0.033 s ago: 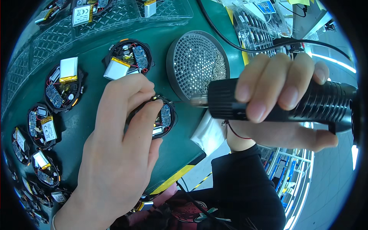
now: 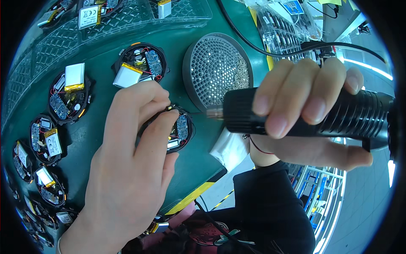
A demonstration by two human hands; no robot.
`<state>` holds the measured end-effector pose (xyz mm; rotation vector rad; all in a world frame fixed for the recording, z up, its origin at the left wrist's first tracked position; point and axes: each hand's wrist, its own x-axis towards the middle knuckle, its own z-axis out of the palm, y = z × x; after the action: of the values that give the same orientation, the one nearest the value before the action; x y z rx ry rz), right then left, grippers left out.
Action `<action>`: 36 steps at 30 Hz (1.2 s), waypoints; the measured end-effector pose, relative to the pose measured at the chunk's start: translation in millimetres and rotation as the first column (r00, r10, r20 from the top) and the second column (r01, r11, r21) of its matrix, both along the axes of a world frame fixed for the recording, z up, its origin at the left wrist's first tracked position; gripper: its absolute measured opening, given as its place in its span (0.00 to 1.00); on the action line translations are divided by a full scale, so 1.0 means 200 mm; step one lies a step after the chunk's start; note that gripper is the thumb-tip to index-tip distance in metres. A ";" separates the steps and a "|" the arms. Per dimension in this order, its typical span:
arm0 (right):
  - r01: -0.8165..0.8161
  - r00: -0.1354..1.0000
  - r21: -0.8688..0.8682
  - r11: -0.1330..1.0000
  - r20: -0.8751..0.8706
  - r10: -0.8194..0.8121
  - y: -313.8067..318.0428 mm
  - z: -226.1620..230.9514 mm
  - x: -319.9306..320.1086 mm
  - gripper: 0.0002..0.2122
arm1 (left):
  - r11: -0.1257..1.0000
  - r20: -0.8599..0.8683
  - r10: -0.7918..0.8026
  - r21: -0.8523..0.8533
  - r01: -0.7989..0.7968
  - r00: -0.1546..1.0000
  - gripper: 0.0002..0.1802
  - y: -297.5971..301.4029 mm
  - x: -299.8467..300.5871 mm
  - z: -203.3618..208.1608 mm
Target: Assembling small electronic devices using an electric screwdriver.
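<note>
My left hand (image 2: 127,169) is closed on a round black device housing (image 2: 182,129) with a blue circuit board in it, thumb and forefinger pinching its upper rim. The hand hides the housing's left half. My right hand (image 2: 292,99) is wrapped round a black electric screwdriver (image 2: 359,112), held almost level and pointing left. Its thin bit ends by the housing's upper right rim, close to my left fingertips; whether it touches a screw I cannot make out. Just behind the bit stands a round dark dish (image 2: 187,78) with many small holes and a heap of tiny screws (image 2: 241,74).
Several similar open housings with batteries stand left of my hand, such as one housing (image 2: 69,95) and another (image 2: 144,63). A clear plastic tray (image 2: 114,31) lies at the back. A black cable (image 2: 275,55) crosses the back right. White cloth or paper (image 2: 230,148) lies at the table's edge.
The screwdriver and my right hand have shifted slightly left, toward the housing. My left hand keeps its hold on the housing.
</note>
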<state>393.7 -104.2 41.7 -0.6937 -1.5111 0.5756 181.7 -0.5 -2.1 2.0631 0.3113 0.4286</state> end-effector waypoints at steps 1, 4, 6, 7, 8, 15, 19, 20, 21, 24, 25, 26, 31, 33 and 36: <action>0.051 0.998 -0.055 0.997 0.031 -0.049 0.02 -0.01 -0.06 0.36 | 1.000 0.000 0.008 0.016 -0.008 1.000 0.26 0.00 0.00 -0.01; 0.030 0.999 0.003 1.000 0.016 -0.030 0.05 -0.08 -0.09 0.37 | 0.999 -0.007 0.021 0.030 -0.020 1.000 0.26 -0.02 -0.01 -0.02; 0.034 0.999 0.012 0.999 0.009 -0.034 0.05 -0.09 -0.10 0.38 | 0.999 -0.010 0.027 0.028 -0.027 1.000 0.25 -0.02 -0.01 -0.02; 0.000 1.000 0.023 1.000 0.029 -0.001 0.06 -0.09 -0.09 0.37 | 0.999 -0.007 0.026 0.037 -0.026 1.000 0.25 -0.02 -0.01 -0.01; -0.034 0.998 0.034 0.999 0.050 0.033 0.07 -0.09 -0.09 0.37 | 0.999 -0.003 0.026 0.046 -0.026 1.000 0.25 -0.02 -0.02 -0.01; 0.028 0.997 0.055 0.998 0.072 -0.032 0.08 -0.09 -0.21 0.35 | 0.998 0.000 0.047 -0.043 -0.047 0.999 0.24 -0.04 -0.01 -0.03; -0.118 0.984 -0.014 0.993 0.134 0.119 0.10 -0.08 -0.19 0.36 | 0.998 0.053 0.057 0.032 -0.059 0.997 0.24 -0.07 -0.01 -0.06; -0.138 0.983 -0.006 0.990 0.124 0.137 0.12 -0.08 -0.19 0.36 | 0.998 0.055 0.059 0.029 -0.061 0.997 0.24 -0.07 -0.02 -0.06; -0.148 0.983 0.007 0.989 0.109 0.146 0.14 -0.09 -0.20 0.37 | 0.998 0.054 0.061 0.028 -0.063 0.997 0.24 -0.07 -0.03 -0.06; -0.160 0.980 -0.004 0.987 0.123 0.159 0.11 -0.08 -0.14 0.38 | 0.999 0.082 0.028 0.029 -0.031 0.996 0.23 -0.08 0.01 -0.06; -0.154 0.979 -0.006 0.988 0.134 0.153 0.10 -0.06 -0.10 0.38 | 0.999 0.094 0.022 0.028 -0.025 0.995 0.23 -0.08 0.01 -0.05; -0.166 0.969 -0.060 0.984 0.173 0.174 0.10 -0.05 -0.04 0.38 | 1.000 0.067 0.021 0.022 -0.022 0.998 0.23 -0.08 0.01 -0.05; 0.061 0.943 -0.006 0.998 -0.328 -0.059 0.05 -0.11 -0.07 0.36 | 0.999 0.025 0.026 0.041 -0.027 0.999 0.23 -0.06 0.03 0.03; 0.113 0.949 0.038 0.993 -0.299 -0.097 0.02 -0.08 0.02 0.37 | 0.965 -0.033 0.183 -0.185 -0.186 0.982 0.25 -0.01 0.08 0.10; 0.213 0.963 0.063 0.975 -0.181 -0.199 0.01 -0.11 0.11 0.40 | 0.927 0.127 0.141 0.330 -0.176 0.982 0.27 0.11 0.11 -0.01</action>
<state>415.2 -103.0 19.9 -0.7086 -1.2744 0.4023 203.1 22.2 -3.1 2.3517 0.3655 0.7268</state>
